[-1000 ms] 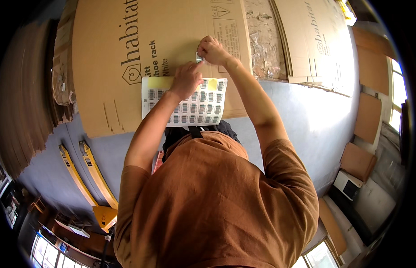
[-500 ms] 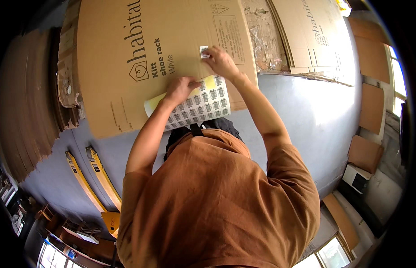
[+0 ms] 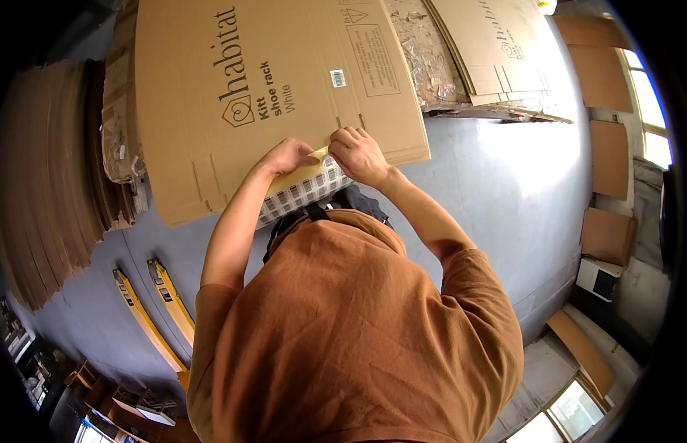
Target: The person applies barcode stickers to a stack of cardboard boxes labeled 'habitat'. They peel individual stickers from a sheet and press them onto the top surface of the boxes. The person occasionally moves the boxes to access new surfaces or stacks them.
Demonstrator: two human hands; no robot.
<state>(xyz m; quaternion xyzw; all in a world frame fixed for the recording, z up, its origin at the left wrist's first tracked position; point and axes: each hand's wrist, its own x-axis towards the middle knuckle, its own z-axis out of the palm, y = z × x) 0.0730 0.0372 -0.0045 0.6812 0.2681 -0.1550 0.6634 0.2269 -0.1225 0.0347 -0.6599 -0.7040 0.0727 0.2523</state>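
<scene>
A sheet of barcode labels [image 3: 303, 193], white with a yellowish backing strip along its far edge, lies at the near edge of a large flat cardboard box [image 3: 188, 148]. With thumb and fingers, my left hand [image 3: 286, 156] pinches the sheet's far edge. Close beside it, my right hand [image 3: 358, 156] has its fingers closed at the sheet's far right corner; whether a loose label is between them is hidden. One small white barcode label [image 3: 338, 78] sits flat on the cardboard, beyond my right hand.
Another stack of flat cardboard [image 3: 506, 63] is at the far right. Brown cardboard sheets [image 3: 52, 177] stand stacked at the left. Two yellow forks of a pallet truck [image 3: 170, 295] lie on the grey floor [image 3: 498, 192] at lower left. Cardboard pieces [image 3: 608, 159] line the right wall.
My right hand has let go of the label on the box and come back toward me to the sheet. The sheet's far edge now bends up between my hands.
</scene>
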